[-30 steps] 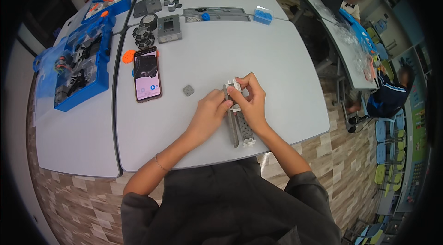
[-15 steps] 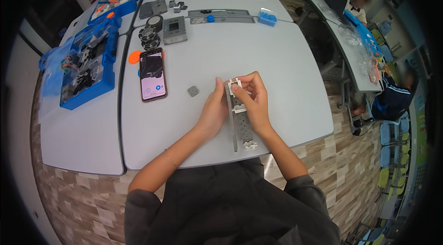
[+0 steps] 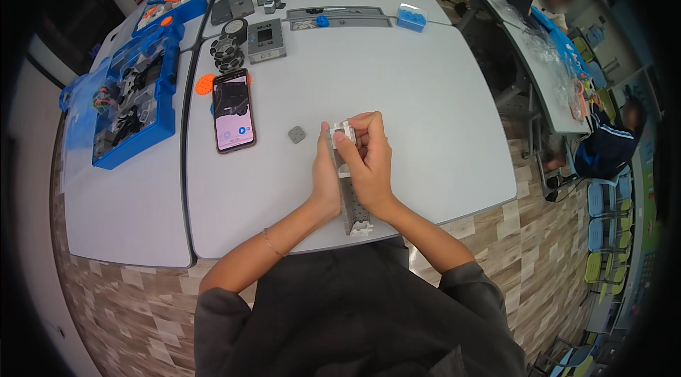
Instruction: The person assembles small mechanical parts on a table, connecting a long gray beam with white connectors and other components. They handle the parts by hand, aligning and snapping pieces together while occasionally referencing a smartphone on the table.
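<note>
Fingers [image 3: 349, 137] of both hands pinching a white connector piece [image 3: 341, 130] atop grey perforated beam [image 3: 352, 200].
Lying nearby on tabletop [image 3: 425, 93]: small grey square part [image 3: 297, 134], smartphone [image 3: 233, 109].

I saw bare grey table [image 3: 425, 100] at centre right; a phone [image 3: 232, 109] and small grey square piece [image 3: 297, 134] blocked the centre left.

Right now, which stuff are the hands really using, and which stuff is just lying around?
In use:
left hand
right hand
grey perforated beam
small white piece at the beam's top end

Lying about:
small grey square piece
phone
blue parts case
orange gear
black wheels
</note>
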`<state>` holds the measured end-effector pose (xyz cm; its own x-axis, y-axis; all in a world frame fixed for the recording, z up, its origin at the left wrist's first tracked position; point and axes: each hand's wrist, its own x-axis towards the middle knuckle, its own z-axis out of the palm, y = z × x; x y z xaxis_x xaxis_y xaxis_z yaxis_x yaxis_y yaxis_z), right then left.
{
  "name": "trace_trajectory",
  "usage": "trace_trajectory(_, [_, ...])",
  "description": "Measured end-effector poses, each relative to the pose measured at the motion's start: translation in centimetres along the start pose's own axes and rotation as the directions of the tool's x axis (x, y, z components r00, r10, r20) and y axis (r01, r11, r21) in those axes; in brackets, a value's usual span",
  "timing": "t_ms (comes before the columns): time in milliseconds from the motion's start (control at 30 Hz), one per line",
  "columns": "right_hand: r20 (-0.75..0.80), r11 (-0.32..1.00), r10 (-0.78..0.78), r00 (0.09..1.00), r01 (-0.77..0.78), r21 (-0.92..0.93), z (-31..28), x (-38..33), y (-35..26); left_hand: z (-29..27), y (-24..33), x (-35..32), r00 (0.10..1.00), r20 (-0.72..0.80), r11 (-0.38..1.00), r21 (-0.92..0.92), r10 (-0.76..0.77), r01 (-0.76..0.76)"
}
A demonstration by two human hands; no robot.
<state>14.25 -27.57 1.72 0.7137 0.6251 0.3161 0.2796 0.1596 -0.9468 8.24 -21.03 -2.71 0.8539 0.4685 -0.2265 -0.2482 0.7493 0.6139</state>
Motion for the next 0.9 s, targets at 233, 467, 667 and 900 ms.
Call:
trace_trajectory(233, [0.017,0.991,0.08,0.997,-0.081,0.108,-1.3,1.7,-0.6,3.2,3.8,-0.9,0.995,0.012,0.988,0.122,-0.095,0.093])
trace_trajectory(467, [-0.186,0.993,0.078,0.98,-0.061,0.097,-3.5,5.7,0.7,2.6,5.1,-0.5,0.939,0.196,0.919,0.335,-0.284,0.208])
trace_trajectory(667, [-0.001,0.972,0.211,0.978,-0.209,0.111,-6.2,6.5,0.4,0.8,5.9,0.6,0.945,0.185,0.843,0.52,-0.269,0.138])
trace_trajectory(900, [0.358,0.974,0.156,0.921,-0.203,0.098,-10.6,7.5,0.9,-0.3,9.5,1.0,0.95,0.205,0.78,0.624,-0.235,0.059])
